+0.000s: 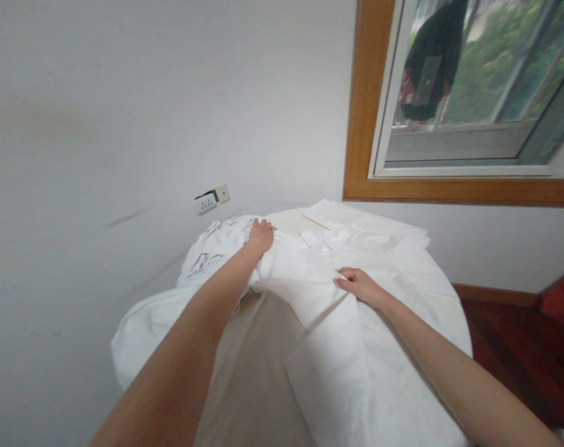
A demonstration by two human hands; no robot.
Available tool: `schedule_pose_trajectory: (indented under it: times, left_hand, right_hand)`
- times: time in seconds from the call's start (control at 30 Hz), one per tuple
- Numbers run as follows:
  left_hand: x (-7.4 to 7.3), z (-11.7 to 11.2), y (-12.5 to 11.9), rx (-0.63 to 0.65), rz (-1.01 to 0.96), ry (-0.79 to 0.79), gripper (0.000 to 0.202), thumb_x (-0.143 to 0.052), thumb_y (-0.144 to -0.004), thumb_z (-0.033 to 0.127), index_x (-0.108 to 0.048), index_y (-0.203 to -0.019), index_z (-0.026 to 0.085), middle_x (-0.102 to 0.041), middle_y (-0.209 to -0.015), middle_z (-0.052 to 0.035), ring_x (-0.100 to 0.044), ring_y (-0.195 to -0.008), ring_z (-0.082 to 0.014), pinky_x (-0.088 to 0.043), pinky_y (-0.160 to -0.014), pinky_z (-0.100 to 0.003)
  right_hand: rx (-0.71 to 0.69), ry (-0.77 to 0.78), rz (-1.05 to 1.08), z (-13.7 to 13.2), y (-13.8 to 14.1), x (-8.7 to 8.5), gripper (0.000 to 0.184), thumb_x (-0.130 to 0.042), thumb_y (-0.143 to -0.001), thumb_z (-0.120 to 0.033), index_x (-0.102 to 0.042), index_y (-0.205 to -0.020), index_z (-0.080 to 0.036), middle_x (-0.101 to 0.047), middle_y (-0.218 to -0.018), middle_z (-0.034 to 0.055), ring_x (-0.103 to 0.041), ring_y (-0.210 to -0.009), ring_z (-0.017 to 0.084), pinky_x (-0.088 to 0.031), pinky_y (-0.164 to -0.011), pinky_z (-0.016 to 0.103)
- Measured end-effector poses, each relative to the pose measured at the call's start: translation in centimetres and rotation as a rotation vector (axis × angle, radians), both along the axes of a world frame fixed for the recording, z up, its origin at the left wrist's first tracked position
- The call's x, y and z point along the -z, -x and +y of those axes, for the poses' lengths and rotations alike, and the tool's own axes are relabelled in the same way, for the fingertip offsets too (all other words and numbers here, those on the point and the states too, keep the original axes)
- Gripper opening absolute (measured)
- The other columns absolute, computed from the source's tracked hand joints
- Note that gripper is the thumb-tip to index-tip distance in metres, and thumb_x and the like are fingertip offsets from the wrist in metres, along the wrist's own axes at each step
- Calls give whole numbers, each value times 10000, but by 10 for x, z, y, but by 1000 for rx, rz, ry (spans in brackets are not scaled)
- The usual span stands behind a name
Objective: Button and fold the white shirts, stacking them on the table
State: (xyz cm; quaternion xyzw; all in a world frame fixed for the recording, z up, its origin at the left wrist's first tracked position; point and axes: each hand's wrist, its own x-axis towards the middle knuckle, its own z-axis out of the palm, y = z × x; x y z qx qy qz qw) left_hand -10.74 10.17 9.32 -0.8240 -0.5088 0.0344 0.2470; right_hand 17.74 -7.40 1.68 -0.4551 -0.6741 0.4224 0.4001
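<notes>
A large white cloth [328,354] spreads over the round table and hangs toward me at the near side; whether it is a garment or a sheet I cannot tell. My left hand [262,235] is closed on its far left part, next to a crumpled white heap, with the fingertips partly hidden. Nearer and to the right, my right hand [357,285] pinches a fold of the same cloth between thumb and fingers. From this pinch a raised crease runs down to the left.
The white table [458,316] stands close to the wall. On its left lies a bunched white fabric heap [207,254]; at the back is a flat white piece of fabric [356,218]. A wall socket [205,203] sits behind, and a wood-framed window [356,124] is at right.
</notes>
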Motion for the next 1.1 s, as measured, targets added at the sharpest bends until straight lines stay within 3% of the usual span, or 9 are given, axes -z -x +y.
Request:
schedule_pose_trajectory:
  times: [0.13,0.23,0.37,0.47,0.6,0.73,0.87,0.97,1.1]
  left_hand:
    - [1,-32,-13,30,-97,-104,369,-352,-872,91,-629,-1115,96,-546,-1293,-183,-431,-1220,-300,-230,-1066,-517]
    - [1,-80,-13,143,-258,-181,401,-359,-900,157,-536,-1254,86,-482,-1379,-170,-408,-1261,-290,-308,-1056,-451]
    - [12,-155,9,223,-398,-130,430,-418,-928,387,-498,-1280,154,-539,-1296,-141,-463,-1206,-268,-375,-1028,-417]
    - [23,-188,27,109,-399,-85,526,-448,-893,548,-527,-1214,138,-589,-1123,-153,-526,-1063,-287,-441,-917,-425]
    - [29,-195,28,-82,-335,19,500,-475,-872,579,-576,-1081,136,-591,-990,-136,-555,-960,-283,-455,-827,-390]
    - [26,-195,23,-81,-316,108,443,-555,-839,556,-590,-1041,164,-569,-1021,-119,-552,-965,-264,-448,-816,-352]
    - [29,-197,30,-68,-310,73,373,-594,-840,448,-596,-1087,168,-545,-1062,-123,-534,-987,-266,-444,-821,-353]
    - [37,-194,36,-78,-330,41,341,-550,-868,430,-617,-1050,149,-542,-1046,-132,-531,-981,-268,-447,-812,-351]
    - [46,-186,41,-95,-380,20,365,-503,-890,452,-627,-996,125,-552,-1016,-135,-540,-963,-264,-452,-823,-355]
  right_hand:
    - [141,-196,-73,7,3,9,352,-641,-745,-471,-491,-595,-189,-475,-693,-11,-447,-665,133,-350,-631,260]
    - [182,-181,-1,11,3,14,338,-680,-703,-460,-469,-640,-203,-483,-669,-25,-442,-644,131,-358,-617,259]
    - [138,-140,33,13,2,17,293,-681,-686,-421,-488,-694,-200,-510,-667,-30,-450,-632,128,-359,-607,256]
    - [142,-167,22,12,4,17,256,-665,-688,-399,-514,-721,-195,-533,-692,-24,-468,-649,131,-372,-622,261]
    - [175,-256,-81,9,4,15,173,-603,-739,-349,-560,-794,-191,-560,-735,-12,-502,-682,139,-392,-655,269]
    - [231,-315,-272,11,1,17,189,-592,-738,-299,-627,-888,-189,-563,-715,-16,-508,-699,148,-401,-701,284]
    - [155,-259,-318,16,-3,18,250,-584,-731,-270,-665,-947,-175,-573,-735,-9,-505,-665,138,-413,-675,277]
    - [77,-332,-353,14,-8,5,313,-554,-719,-185,-686,-1002,-162,-626,-891,50,-547,-760,157,-437,-756,300]
    - [-195,-522,-502,-8,-10,-31,462,-487,-671,-47,-705,-1048,-201,-668,-1065,67,-561,-965,195,-396,-917,344]
